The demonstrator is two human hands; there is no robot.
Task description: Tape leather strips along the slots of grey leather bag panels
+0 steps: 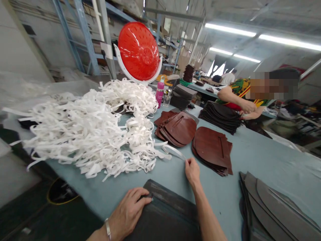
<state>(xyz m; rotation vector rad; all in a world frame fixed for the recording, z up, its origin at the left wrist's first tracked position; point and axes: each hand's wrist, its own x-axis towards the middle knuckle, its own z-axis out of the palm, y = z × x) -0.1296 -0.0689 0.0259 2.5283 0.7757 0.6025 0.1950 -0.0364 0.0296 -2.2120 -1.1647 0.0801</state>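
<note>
My left hand (131, 207), with a bracelet at the wrist, is at the left edge of a black, leather-like panel (168, 214) in front of me. Its thumb and fingers close together on that edge. My right hand (192, 170) is beyond the panel's far right side, its fingertips pinching one end of a white strip (175, 150). That strip runs left toward a large tangled heap of white strips (82, 134). Just past my right hand lies a stack of brown leather pieces (210, 145) with a slit on top. A second brown stack (179, 129) sits to its left.
Grey curved panels (278, 207) lie at the right. Behind the brown stacks stand a pink bottle (159, 92), a clear bottle (167, 97) and a dark stack (183, 95). A red basket (139, 52) rises behind the heap. A co-worker (240, 90) handles black pieces (220, 115) across the table.
</note>
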